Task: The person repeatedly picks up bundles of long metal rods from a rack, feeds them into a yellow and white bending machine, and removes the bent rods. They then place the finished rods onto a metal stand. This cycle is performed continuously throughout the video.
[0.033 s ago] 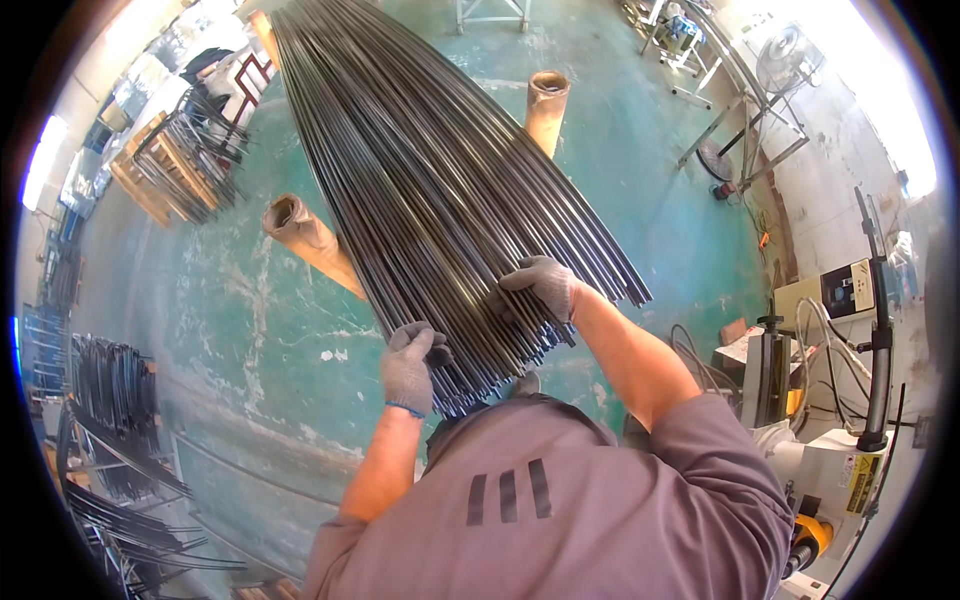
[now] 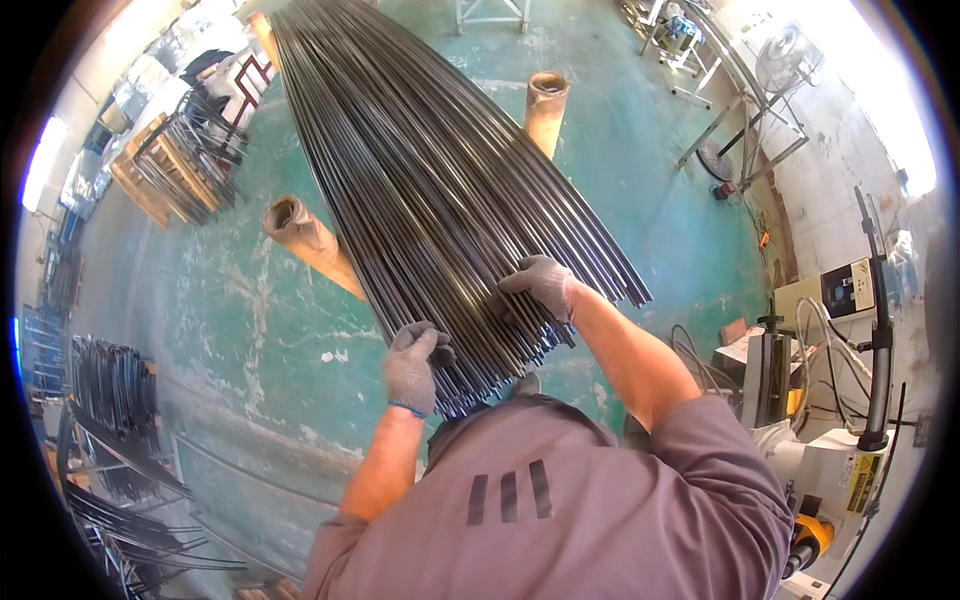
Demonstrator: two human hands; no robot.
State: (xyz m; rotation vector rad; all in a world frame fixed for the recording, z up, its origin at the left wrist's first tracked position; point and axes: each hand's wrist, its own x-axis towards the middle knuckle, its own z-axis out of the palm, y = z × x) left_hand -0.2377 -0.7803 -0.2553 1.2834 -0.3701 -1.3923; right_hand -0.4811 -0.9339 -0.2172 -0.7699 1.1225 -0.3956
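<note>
A wide bundle of long dark metal rods (image 2: 420, 170) stretches from the far upper left down to my body. The near ends are uneven, and those on the right stop farther from me. At the left edge of the bundle my gloved left hand (image 2: 411, 368) is closed, fingers curled over the outer rods near their ends. My gloved right hand (image 2: 541, 285) lies over the rods right of the middle, its fingers bent around some of them. Its fingertips are partly hidden in shadow. Both gloves are grey.
Brown cardboard-like rolls, one on the left (image 2: 312, 240) and one on the right (image 2: 546, 110), jut out from under the bundle. A machine with cables (image 2: 800, 400) stands at right, near a fan (image 2: 785, 62). Dark bent bars (image 2: 110, 385) are stacked at left on the green floor (image 2: 250, 330).
My left hand has shifted very slightly to the right along the rods' edge. The right hand and the bundle look almost unchanged.
</note>
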